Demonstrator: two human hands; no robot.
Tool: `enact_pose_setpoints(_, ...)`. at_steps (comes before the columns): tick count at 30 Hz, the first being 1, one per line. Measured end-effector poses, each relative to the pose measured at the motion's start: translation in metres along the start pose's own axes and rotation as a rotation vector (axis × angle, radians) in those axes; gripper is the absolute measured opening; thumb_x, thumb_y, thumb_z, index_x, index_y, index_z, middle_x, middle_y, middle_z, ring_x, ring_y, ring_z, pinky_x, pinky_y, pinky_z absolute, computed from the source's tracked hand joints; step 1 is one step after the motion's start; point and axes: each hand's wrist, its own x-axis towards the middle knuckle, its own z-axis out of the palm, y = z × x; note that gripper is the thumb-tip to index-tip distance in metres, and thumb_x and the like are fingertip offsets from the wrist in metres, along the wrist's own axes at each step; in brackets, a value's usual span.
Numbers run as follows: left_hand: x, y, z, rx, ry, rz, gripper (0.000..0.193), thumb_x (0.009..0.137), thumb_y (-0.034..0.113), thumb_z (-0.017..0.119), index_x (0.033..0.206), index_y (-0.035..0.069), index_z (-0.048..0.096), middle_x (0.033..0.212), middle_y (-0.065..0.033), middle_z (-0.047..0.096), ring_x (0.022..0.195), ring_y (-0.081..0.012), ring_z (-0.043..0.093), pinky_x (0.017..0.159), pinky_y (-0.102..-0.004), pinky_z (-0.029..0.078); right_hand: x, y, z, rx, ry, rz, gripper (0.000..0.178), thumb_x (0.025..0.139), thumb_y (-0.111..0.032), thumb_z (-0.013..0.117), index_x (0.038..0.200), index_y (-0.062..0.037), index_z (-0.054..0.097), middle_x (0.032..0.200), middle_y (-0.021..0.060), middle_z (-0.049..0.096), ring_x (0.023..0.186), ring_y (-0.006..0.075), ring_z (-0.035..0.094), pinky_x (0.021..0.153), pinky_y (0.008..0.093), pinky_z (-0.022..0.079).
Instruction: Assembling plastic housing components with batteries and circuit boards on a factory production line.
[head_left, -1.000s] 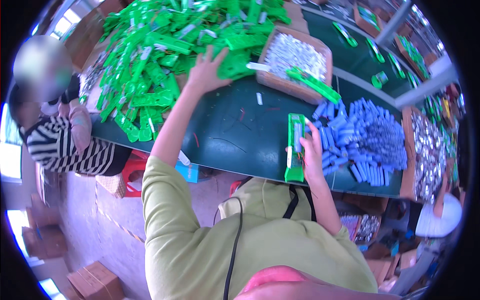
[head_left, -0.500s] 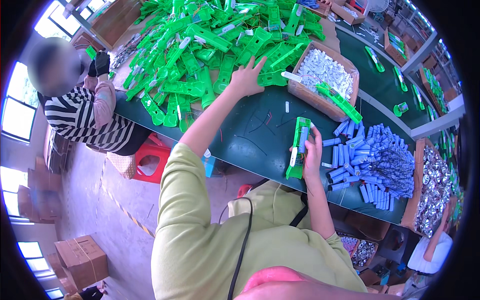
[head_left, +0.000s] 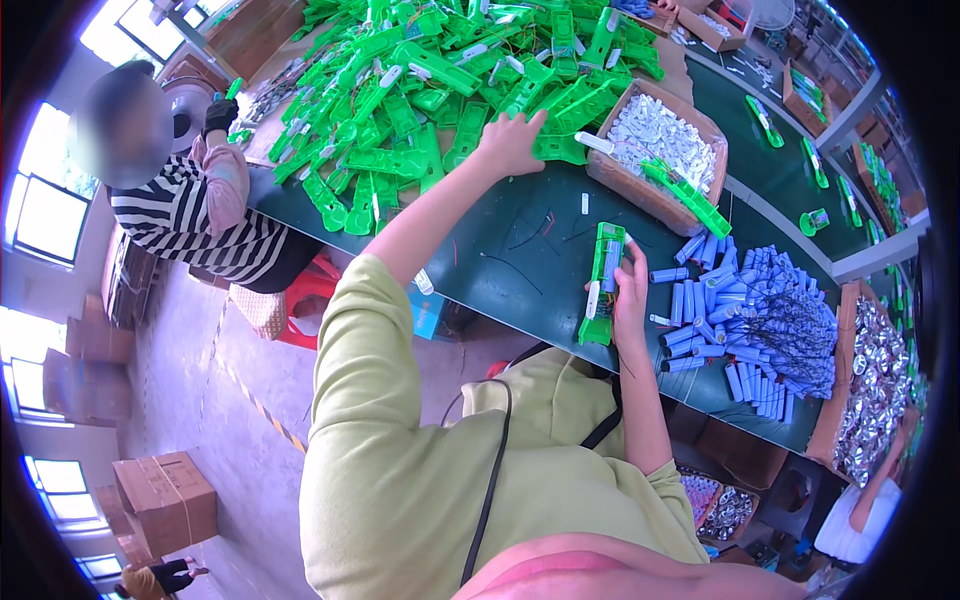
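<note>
My left hand (head_left: 508,147) stretches forward to the near edge of a big heap of bright green plastic casings (head_left: 415,150). Its fingers are spread over the casings there; whether they touch one is hard to make out. Upright in my right hand (head_left: 630,290) is a green casing (head_left: 598,328), with a blue cylindrical battery (head_left: 612,262) lying inside and a white piece at its lower left side. Just right of this hand lies a pile of blue batteries (head_left: 765,310) with black wires.
A cardboard box (head_left: 640,195) of small white parts stands beyond my right hand, a green casing across its rim. Another box (head_left: 835,385) of shiny metal parts sits at the right. Loose wires (head_left: 515,270) lie on the dark green table (head_left: 480,225). A co-worker (head_left: 210,215) sits at the left.
The whole view has shifted slightly. My left hand's fingers look more bent over the casings than before. My right hand still holds the casing in much the same place.
</note>
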Motion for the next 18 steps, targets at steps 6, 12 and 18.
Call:
enact_pose_setpoints(6, 0.007, -0.001, -0.008, 0.095, -0.168, 0.102, 0.095, 0.064, 0.037, 0.071, 0.143, 0.029, 0.019, 0.139, -0.0203, 0.035, 0.118, -0.0434, 0.044, 0.091, -0.0495, 0.044, -0.001, -0.002, 0.004, -0.006, -0.018, 0.022, 0.048, 0.085, -0.006, 0.037, 0.133, -0.0061, 0.032, 0.100, 0.0118, 0.054, 0.067, 0.0166, 0.059, 0.057, 0.0275, 0.053)
enact_pose_setpoints(12, 0.001, -0.024, -0.003, -0.074, 0.073, 0.193, 0.065, 0.063, 0.028, 0.064, 0.125, 0.020, 0.047, 0.111, -0.0130, 0.060, 0.095, -0.0330, 0.059, 0.082, -0.0426, 0.048, -0.003, 0.006, 0.003, 0.026, -0.045, 0.014, 0.048, 0.086, -0.005, 0.036, 0.134, -0.0075, 0.031, 0.100, 0.0099, 0.054, 0.067, 0.0144, 0.058, 0.059, 0.0267, 0.053)
enact_pose_setpoints(18, -0.011, -0.019, -0.015, -0.138, 0.022, 0.154, 0.066, 0.062, 0.028, 0.066, 0.125, 0.018, 0.048, 0.104, -0.0165, 0.061, 0.090, -0.0351, 0.060, 0.079, -0.0436, 0.048, -0.004, 0.005, 0.000, 0.051, -0.036, 0.043, 0.049, 0.087, -0.002, 0.041, 0.134, -0.0060, 0.031, 0.098, 0.0097, 0.056, 0.072, 0.0123, 0.058, 0.060, 0.0270, 0.053)
